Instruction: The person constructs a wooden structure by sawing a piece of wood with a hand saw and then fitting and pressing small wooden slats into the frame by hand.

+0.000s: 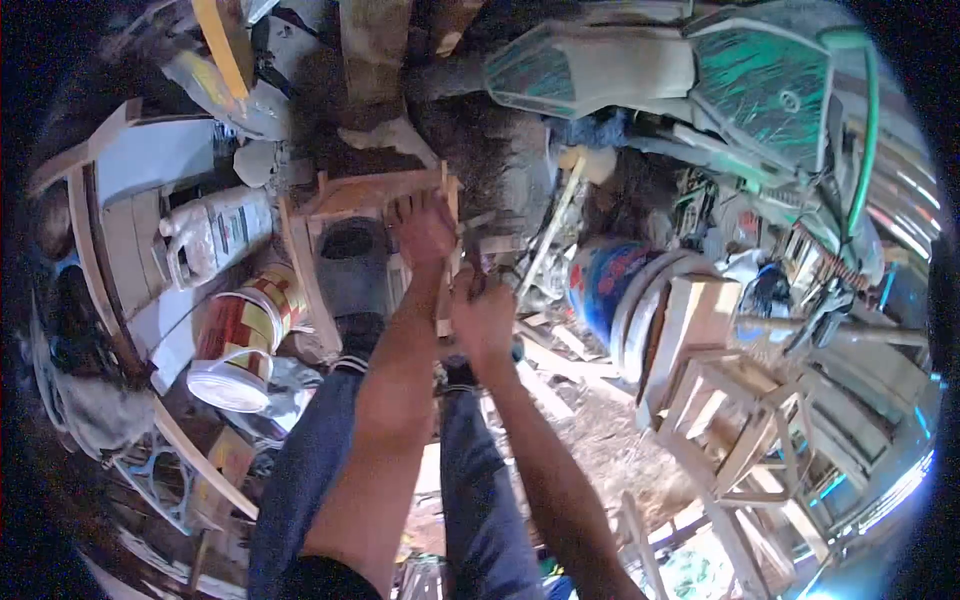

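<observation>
A small wooden frame (pixel 375 190), like a stool or chair, stands before my feet. My left hand (pixel 422 232) lies palm down with spread fingers against its right upper part, by an upright post. Close to that post on the right, my right hand (pixel 482 312) is closed around a slim dark tool (pixel 472 252) that points up and away from me. The tool looks like a hammer, but its far end is too blurred to be sure. One dark shoe (pixel 352 240) shows inside the frame.
On the left are a white jerrycan (pixel 220 235) and a red-and-yellow paint bucket (pixel 228 340). Right of me lie a large blue bucket (pixel 605 290), a thick wood block (pixel 690 320) and a wooden stool frame (pixel 745 430). Wood offcuts (pixel 550 355) litter the ground.
</observation>
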The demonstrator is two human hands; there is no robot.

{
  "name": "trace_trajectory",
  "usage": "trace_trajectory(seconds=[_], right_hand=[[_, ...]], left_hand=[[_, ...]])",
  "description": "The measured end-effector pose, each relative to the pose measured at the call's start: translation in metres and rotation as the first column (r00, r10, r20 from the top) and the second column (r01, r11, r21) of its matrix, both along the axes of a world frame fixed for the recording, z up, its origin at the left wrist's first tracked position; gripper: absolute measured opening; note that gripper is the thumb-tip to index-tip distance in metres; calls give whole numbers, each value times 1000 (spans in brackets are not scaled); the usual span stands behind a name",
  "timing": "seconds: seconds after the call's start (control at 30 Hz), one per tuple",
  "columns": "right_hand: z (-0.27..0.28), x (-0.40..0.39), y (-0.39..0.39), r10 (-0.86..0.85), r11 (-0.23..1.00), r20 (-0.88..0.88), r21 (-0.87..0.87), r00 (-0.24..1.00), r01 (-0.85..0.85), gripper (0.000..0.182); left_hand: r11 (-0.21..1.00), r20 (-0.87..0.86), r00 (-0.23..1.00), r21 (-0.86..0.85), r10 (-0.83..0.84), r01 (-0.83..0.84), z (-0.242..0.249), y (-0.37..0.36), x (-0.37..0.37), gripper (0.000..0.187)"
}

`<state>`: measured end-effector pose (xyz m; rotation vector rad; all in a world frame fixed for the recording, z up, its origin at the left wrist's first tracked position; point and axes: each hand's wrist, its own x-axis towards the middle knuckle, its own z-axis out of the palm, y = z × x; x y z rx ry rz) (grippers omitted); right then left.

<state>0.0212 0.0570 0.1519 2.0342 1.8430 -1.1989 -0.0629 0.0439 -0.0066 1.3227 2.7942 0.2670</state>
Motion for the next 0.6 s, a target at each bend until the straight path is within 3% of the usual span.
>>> trace_trajectory(seconds=[0.03,0.07,0.13,0.17,0.2,0.27,0.3,0.37,0.43,0.47,0.5,0.53,0.57,0.6], right_hand=[[7,16,-3,-18,999,-63,-43,998,15,38],[10,33,-14,-62,995,-122,-89,991,52,32],[-36,89,-44,-95,980,-473,109,876,165,26],[-63,105,-58,-263,961,-596,-95,759,259,23],[-62,108,-63,-332,942,-586,-166,739,291,25],[-91,124,-90,-110,993,-400,-12,910,115,27],[-118,130,-108,-122,992,-397,-30,910,119,27],[-174,120,-130,253,916,-330,385,909,-115,24],[-162,106,-120,178,938,-429,347,885,-21,23],[-142,105,-117,110,955,-486,294,867,44,22],[-114,99,-108,155,915,-525,396,837,78,20],[-88,106,-102,47,961,-493,259,869,94,22],[-61,115,-96,-50,986,-445,122,894,116,27],[-32,114,-82,-116,970,-574,111,811,218,31]], left_hand=[[988,119,992,-151,32,-14,0,-3,2,34],[987,145,989,-160,17,7,14,-9,17,34],[991,267,961,-128,75,-41,29,4,2,32],[999,50,998,-12,-35,35,13,-1,1,29],[999,27,998,-15,-47,48,15,3,-4,29],[985,82,997,-174,13,2,15,-2,3,28],[971,30,1000,-237,0,7,0,-9,5,30],[978,-55,998,-208,-32,20,-7,-12,7,30],[996,-217,976,-87,-26,7,-21,-12,3,31],[994,-226,973,-106,-39,15,-22,-14,2,31],[984,-142,989,-176,-34,9,-17,-12,3,30],[971,-60,998,-240,-11,-4,-8,-8,4,29],[996,13,1000,-82,-16,17,5,-4,4,28],[997,11,1000,-83,-5,6,7,-3,5,28]])
